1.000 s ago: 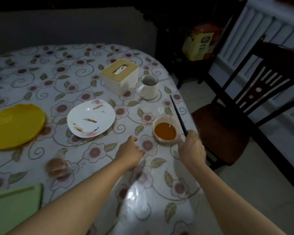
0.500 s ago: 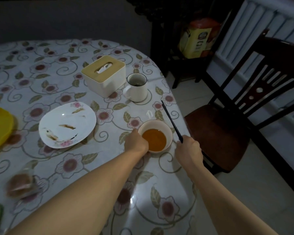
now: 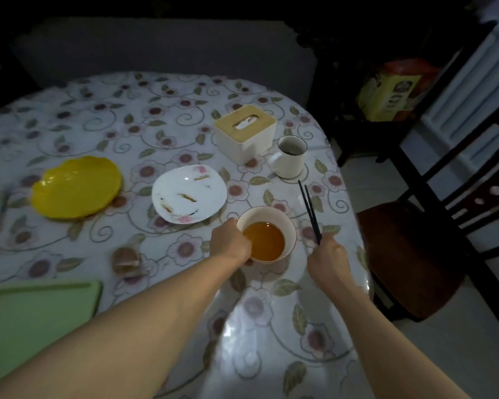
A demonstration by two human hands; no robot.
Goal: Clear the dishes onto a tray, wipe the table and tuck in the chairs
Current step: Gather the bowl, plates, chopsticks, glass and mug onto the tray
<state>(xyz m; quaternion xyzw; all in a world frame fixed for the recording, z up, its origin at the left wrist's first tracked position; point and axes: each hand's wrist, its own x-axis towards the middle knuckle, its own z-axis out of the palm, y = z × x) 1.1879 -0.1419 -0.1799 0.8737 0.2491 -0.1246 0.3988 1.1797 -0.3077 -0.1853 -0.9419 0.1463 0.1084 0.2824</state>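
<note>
My left hand (image 3: 230,242) grips the left rim of a white bowl (image 3: 267,234) holding orange liquid, near the table's right edge. My right hand (image 3: 327,259) holds a pair of black chopsticks (image 3: 308,208) that point up and away, just right of the bowl. A soiled white plate (image 3: 189,193) lies left of the bowl, and a yellow plate (image 3: 77,187) sits further left. A white mug (image 3: 289,161) stands behind the bowl. The green tray (image 3: 35,318) lies at the near left corner.
A tissue box (image 3: 245,133) stands behind the white plate. A wrapped bun (image 3: 126,259) lies beside the tray. The table (image 3: 144,122) carries a floral cloth. A dark wooden chair (image 3: 409,254) stands pulled out on the right, with a yellow carton (image 3: 389,96) on a shelf behind.
My left hand reached right and took hold of the bowl's rim. The right hand kept the chopsticks. The view swung back left, bringing the yellow plate and tray into sight.
</note>
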